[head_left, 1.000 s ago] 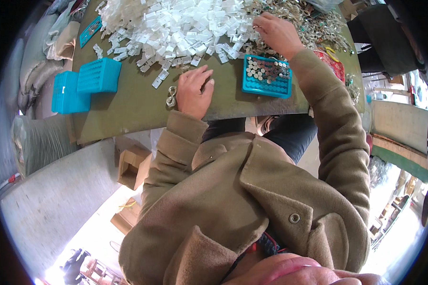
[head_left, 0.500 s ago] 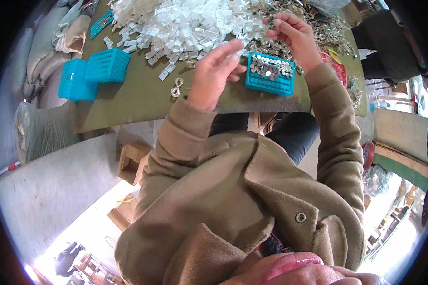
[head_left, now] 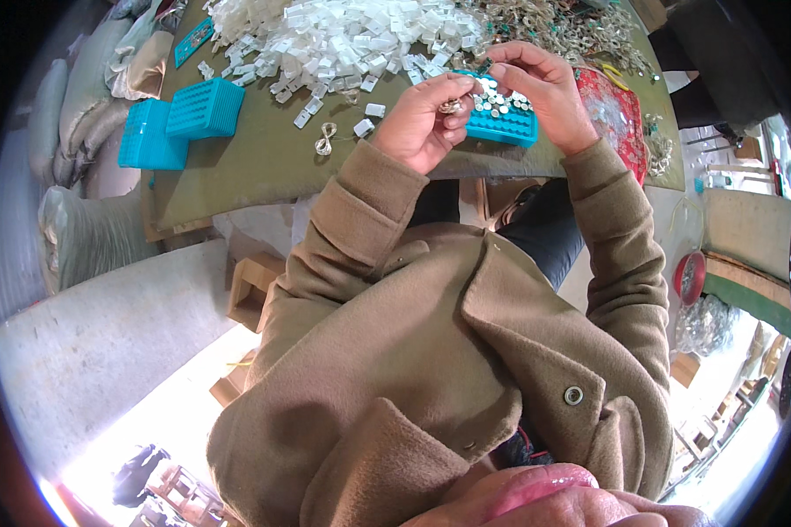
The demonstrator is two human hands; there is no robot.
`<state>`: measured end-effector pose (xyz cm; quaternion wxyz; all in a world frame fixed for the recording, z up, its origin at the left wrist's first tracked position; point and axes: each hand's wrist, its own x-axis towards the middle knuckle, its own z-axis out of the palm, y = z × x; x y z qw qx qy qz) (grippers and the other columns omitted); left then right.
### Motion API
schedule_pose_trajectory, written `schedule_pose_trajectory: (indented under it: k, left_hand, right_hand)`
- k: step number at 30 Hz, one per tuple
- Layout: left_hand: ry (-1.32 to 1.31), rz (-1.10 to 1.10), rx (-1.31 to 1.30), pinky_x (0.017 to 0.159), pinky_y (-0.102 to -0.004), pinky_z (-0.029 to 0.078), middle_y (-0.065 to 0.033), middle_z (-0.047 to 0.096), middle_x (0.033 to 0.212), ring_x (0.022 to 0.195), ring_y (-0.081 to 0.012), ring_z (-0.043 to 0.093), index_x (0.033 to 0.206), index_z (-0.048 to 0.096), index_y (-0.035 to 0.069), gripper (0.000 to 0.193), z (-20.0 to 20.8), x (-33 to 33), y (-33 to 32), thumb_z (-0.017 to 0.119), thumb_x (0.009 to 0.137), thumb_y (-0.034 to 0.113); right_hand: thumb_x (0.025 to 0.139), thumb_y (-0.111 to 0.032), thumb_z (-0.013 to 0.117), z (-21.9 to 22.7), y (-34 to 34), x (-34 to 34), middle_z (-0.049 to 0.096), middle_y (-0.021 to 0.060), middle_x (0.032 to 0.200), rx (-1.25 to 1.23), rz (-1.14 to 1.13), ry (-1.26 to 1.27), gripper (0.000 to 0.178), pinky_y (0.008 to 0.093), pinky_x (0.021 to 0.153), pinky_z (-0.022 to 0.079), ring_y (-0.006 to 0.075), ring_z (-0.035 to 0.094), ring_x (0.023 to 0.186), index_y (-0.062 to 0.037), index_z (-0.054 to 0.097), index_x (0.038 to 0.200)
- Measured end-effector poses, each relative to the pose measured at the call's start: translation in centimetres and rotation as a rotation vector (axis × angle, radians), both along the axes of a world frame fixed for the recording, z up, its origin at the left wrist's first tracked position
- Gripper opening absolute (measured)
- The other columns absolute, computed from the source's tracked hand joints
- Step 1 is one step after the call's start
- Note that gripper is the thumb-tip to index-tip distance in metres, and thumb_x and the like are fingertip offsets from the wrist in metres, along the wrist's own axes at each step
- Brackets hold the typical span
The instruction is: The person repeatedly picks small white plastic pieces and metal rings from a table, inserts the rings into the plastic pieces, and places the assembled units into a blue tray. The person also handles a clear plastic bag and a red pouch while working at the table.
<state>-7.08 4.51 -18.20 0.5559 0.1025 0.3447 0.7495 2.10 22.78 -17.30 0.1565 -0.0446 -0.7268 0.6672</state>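
Note:
My left hand (head_left: 424, 123) is curled around a few shiny round discs (head_left: 451, 106) that look like button cells. Close beside it, my right hand (head_left: 540, 95) pinches a small dark-green piece (head_left: 485, 66), perhaps a circuit board with wires; its details are too small to make out. The two sets of fingertips nearly meet above a turquoise ridged tray (head_left: 506, 133). Loose silver discs (head_left: 501, 101) lie scattered over the tray's far part, and my hands partly cover them.
White plastic cases (head_left: 343, 39) form a big heap at the back, beside a pile of wired parts (head_left: 562, 31). Stacked turquoise trays (head_left: 204, 110) stand left. A white cord bundle (head_left: 325, 139), a red patterned cloth (head_left: 620, 123) and yellow-handled pliers (head_left: 615, 77) also lie on the table.
My right hand has come back from the wired pile with the green piece. My left hand has moved right and now holds discs. Two white cases lie nearer the cord.

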Motion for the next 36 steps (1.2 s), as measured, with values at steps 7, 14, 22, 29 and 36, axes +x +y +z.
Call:
schedule_pose_trajectory:
  k: [7,14,22,29,36]
  left_hand:
    - [0.035,0.021,-0.122,0.046,-0.018,0.031,0.0062,0.05,0.068,0.053,-0.0016,0.041,0.1,0.063,0.005,0.009,-0.6,1.9,0.8,0.064,0.093,0.01]
    - [0.214,0.253,-0.138,0.05,-0.0181,0.035,0.0046,0.059,0.074,0.059,-0.0009,0.047,0.094,0.067,0.005,0.005,-2.5,4.2,1.7,0.068,0.09,0.008]
    - [0.815,0.298,-0.17,0.063,-0.019,0.044,0.0041,0.062,0.082,0.073,-0.0024,0.053,0.094,0.067,0.001,0.005,-4.0,5.0,1.6,0.067,0.09,0.005]
    - [0.591,0.244,-0.086,0.074,-0.0221,0.049,-0.0006,0.065,0.09,0.081,-0.0061,0.058,0.097,0.066,0.0,0.008,-4.2,4.8,1.6,0.066,0.089,0.002]
    - [0.576,0.25,-0.157,0.069,-0.0219,0.048,0.0005,0.065,0.083,0.075,-0.0049,0.057,0.089,0.066,0.001,0.006,-5.2,4.4,0.7,0.07,0.085,0.001]
  right_hand:
    - [0.089,-0.009,0.069,0.1,0.3,2.3,0.067,0.0004,0.092,0.729,-0.106,0.22,0.017,0.0237,0.067,0.05,0.005,0.06,0.079,-0.0019,0.065,0.104]
    - [0.086,-0.013,0.074,-1.7,-1.9,4.4,0.065,-0.0022,0.086,0.154,-0.325,-0.066,0.02,0.0208,0.057,0.045,0.0036,0.053,0.065,-0.0024,0.067,0.102]
    - [0.091,-0.007,0.067,-3.7,-3.5,5.7,0.061,-0.0026,0.083,-0.566,-0.237,-0.129,0.006,0.0187,0.06,0.042,0.0051,0.052,0.066,-0.0057,0.064,0.095]
    - [0.095,-0.005,0.062,-5.1,-4.0,6.2,0.059,-0.0025,0.085,-0.783,-0.132,-0.081,0.006,0.0198,0.06,0.045,0.0061,0.055,0.067,-0.0086,0.06,0.098]
    - [0.097,-0.004,0.058,-4.7,-4.5,6.2,0.064,0.0033,0.094,-0.888,-0.172,-0.008,0.005,0.0268,0.07,0.058,0.0123,0.066,0.081,-0.0073,0.057,0.1]
